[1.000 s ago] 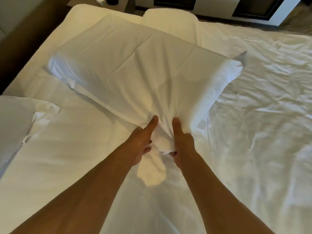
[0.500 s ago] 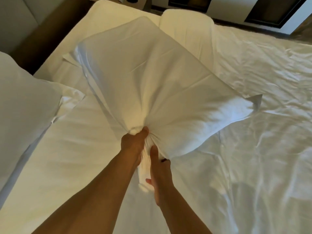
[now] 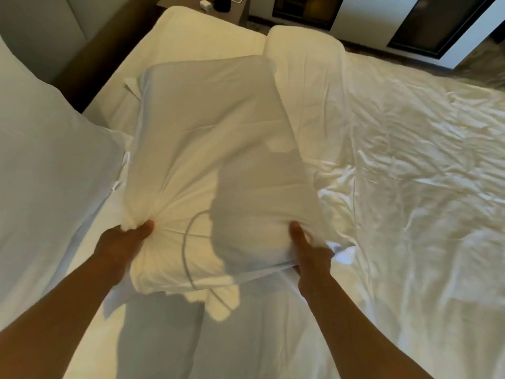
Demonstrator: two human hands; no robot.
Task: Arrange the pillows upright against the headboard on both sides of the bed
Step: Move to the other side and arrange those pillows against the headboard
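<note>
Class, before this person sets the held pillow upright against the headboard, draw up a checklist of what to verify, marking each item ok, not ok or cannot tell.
1. Left hand grips the held pillow at its near left corner: ok.
2. Right hand grips the near right corner: ok.
3. Pillowcase smooth: not ok, the fabric bunches at the left grip.
4. Pillow already upright against the headboard: not ok, it is in the hands over the bed.
5. Neighbouring pillow on the left leaves room: cannot tell, it is cut off by the frame edge.
6. Folded bedding beyond is clear of the path: cannot tell.
</note>
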